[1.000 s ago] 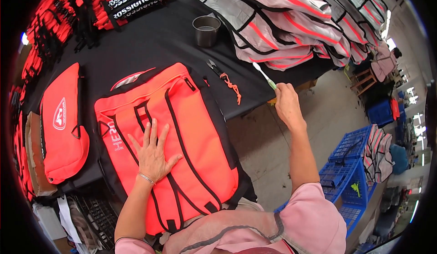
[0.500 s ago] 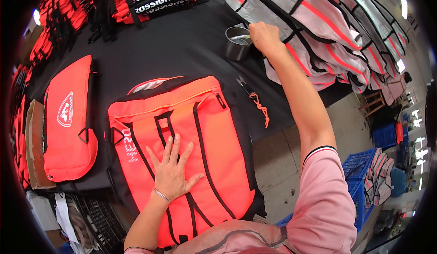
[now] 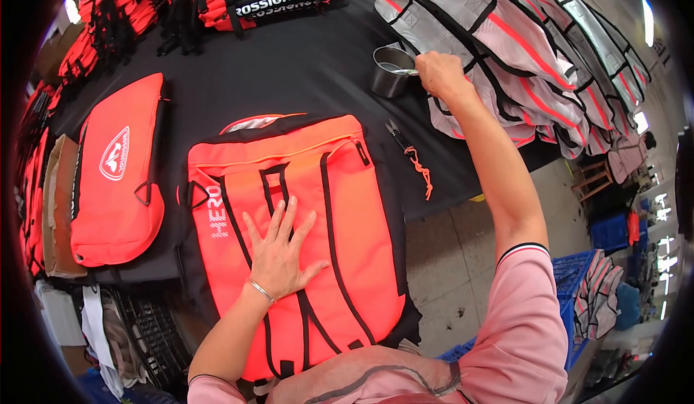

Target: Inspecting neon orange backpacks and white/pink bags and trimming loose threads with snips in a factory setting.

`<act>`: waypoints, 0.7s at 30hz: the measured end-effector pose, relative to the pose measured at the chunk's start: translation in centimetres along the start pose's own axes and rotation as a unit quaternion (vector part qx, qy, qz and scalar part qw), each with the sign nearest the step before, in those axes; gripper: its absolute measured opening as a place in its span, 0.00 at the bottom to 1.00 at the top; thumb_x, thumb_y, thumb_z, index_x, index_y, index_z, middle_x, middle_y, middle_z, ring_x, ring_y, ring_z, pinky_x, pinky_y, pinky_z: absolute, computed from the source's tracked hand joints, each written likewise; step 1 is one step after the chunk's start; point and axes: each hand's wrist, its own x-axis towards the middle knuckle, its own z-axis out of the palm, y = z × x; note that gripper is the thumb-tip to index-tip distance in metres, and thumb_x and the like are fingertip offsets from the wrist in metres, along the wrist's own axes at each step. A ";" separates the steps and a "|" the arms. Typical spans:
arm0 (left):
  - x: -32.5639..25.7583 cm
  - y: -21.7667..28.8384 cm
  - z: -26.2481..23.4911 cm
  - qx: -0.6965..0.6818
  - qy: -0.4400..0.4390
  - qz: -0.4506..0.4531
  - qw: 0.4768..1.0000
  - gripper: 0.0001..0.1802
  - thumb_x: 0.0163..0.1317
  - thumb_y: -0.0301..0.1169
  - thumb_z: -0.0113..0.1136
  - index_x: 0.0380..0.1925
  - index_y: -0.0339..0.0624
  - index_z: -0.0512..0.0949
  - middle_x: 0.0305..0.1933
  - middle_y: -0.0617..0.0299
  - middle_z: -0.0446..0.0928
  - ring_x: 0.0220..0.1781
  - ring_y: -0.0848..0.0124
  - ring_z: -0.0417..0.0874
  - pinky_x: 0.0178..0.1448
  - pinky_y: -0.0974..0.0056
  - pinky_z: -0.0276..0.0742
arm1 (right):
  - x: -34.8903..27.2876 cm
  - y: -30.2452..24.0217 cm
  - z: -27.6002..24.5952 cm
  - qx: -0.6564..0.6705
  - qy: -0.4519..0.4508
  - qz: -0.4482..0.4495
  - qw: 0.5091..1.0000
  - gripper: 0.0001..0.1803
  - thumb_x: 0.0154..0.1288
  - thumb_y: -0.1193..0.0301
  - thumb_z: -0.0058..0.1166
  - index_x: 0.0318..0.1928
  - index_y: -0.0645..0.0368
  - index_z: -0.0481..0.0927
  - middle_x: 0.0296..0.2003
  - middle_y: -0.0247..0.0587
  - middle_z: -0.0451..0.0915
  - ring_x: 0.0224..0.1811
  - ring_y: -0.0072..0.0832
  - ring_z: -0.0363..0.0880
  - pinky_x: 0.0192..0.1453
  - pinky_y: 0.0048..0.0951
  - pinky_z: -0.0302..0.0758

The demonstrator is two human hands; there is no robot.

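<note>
My left hand (image 3: 279, 259) lies flat with fingers spread on a bright orange-red backpack (image 3: 365, 237) with black edging and straps. The backpack rests at the near edge of the black-covered table. Farther right, my right hand (image 3: 442, 75) is closed at the rim of a dark metal cup (image 3: 389, 82). A thin pale handle (image 3: 409, 72) runs from its fingers into the cup; its lower end is hidden inside. Between the cup and the backpack lie small thread snips (image 3: 396, 135) tied with an orange cord (image 3: 419, 172).
A smaller orange bag (image 3: 119, 180) lies at the left beside a cardboard box edge (image 3: 61, 209). Stacked red-and-black bags (image 3: 282, 2) fill the far left. Grey pieces with red stripes (image 3: 499, 49) are heaped at the far right. A blue crate (image 3: 571, 281) stands below right.
The whole view has shifted slightly. My right hand stays at the cup with the pale handle, now tilted lower across the rim. My left hand remains flat on the backpack.
</note>
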 end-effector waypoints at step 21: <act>7.5 2.1 2.2 -0.034 0.076 -0.049 0.995 0.52 0.58 0.53 0.64 0.73 0.37 0.52 0.75 0.43 0.54 0.78 0.49 0.52 0.77 0.46 0.52 | -11.3 -4.8 -3.2 0.457 0.050 -0.003 0.888 0.11 0.66 0.67 0.58 0.43 0.62 0.83 0.38 0.48 0.81 0.39 0.45 0.81 0.42 0.40 0.74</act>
